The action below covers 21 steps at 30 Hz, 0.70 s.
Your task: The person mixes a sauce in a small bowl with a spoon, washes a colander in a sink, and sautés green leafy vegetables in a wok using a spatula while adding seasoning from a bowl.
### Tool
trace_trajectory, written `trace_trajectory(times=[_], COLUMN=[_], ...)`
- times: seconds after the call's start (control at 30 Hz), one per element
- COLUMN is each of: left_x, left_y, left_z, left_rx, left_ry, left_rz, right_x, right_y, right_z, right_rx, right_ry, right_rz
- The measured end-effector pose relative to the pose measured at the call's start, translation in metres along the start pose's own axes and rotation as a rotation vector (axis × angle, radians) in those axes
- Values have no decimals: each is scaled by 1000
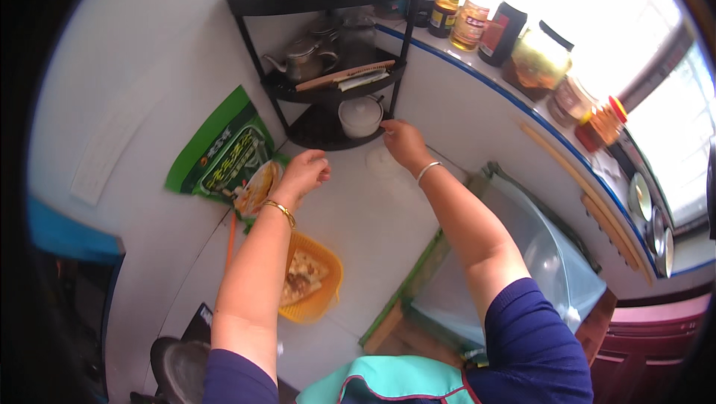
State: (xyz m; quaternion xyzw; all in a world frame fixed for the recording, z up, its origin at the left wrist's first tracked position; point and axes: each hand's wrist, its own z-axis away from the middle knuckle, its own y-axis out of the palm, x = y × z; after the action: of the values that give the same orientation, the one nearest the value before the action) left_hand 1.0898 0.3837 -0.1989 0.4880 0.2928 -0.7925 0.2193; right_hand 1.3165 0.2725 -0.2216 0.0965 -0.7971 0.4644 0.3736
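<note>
A small white lidded pot (360, 116) stands on the lowest tier of a black corner rack (328, 133), with a dark thin handle sticking up at its right. My right hand (407, 144), wearing a silver bangle, has its fingers closed at the pot's right side. What exactly the fingertips grip there is partly hidden. Left of it, above the counter (377, 203), my left hand (304, 173) hangs with curled fingers and nothing visible in them. A green food bag (216, 152) leans on the wall beside the left hand. Below lies a yellow basket (337, 277) holding pale brown-topped pieces.
A metal teapot (304, 61) sits on the middle tier, and bags fill the top. Jars and bottles line the window ledge (477, 80). A translucent blue mesh food cover (514, 255) stands at the right. A dark pan (179, 367) is at lower left.
</note>
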Motion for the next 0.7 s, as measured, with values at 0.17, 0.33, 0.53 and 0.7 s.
trace_trajectory(times=[0.17, 0.33, 0.53, 0.7], left_x=[25, 31, 46, 40], left_y=[33, 52, 52, 51], left_z=[-121, -204, -225, -230], left_rx=[-82, -70, -44, -108], left_ry=[-203, -278, -180, -89], left_rz=[245, 188, 60, 3], right_x=[-58, -84, -77, -123], right_y=[68, 106, 16, -11], right_z=[-95, -137, -82, -3], right_rx=[19, 129, 76, 537], right_ry=[-97, -270, -252, -129], right_rz=[217, 415, 136, 248])
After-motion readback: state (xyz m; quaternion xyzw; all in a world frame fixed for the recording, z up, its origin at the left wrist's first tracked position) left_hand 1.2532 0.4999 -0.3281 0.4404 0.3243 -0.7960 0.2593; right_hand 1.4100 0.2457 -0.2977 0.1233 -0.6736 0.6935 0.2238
